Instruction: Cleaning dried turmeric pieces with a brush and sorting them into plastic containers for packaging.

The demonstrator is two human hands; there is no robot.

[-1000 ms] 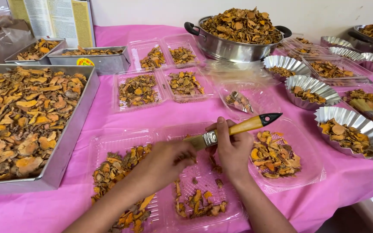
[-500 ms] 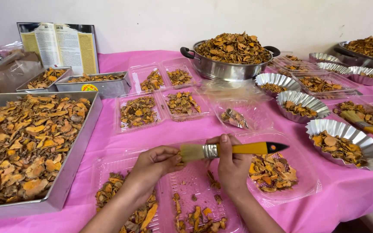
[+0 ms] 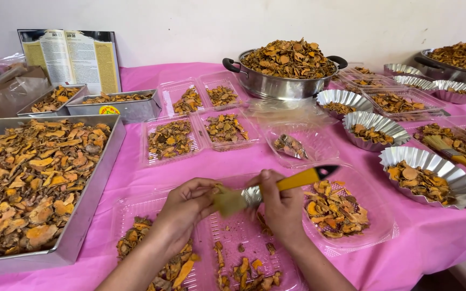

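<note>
Over the clear plastic tray (image 3: pixel 136 207), my right hand (image 3: pixel 280 207) gripped the yellow-handled brush (image 3: pixel 276 188); my left hand (image 3: pixel 185 207) pinched its bristles.

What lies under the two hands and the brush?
Under the left hand, right hand and yellow-handled brush sits a clear plastic clamshell tray on the pink tablecloth, holding scattered orange-brown dried slices. The hands and forearms cover part of the tray.

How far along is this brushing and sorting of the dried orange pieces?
Done: several small clear trays and foil cups already hold pieces. In hand: the right hand holds a yellow-handled brush, its bristles against the left hand. Left: the big metal tray and the pot are heaped full.
</note>
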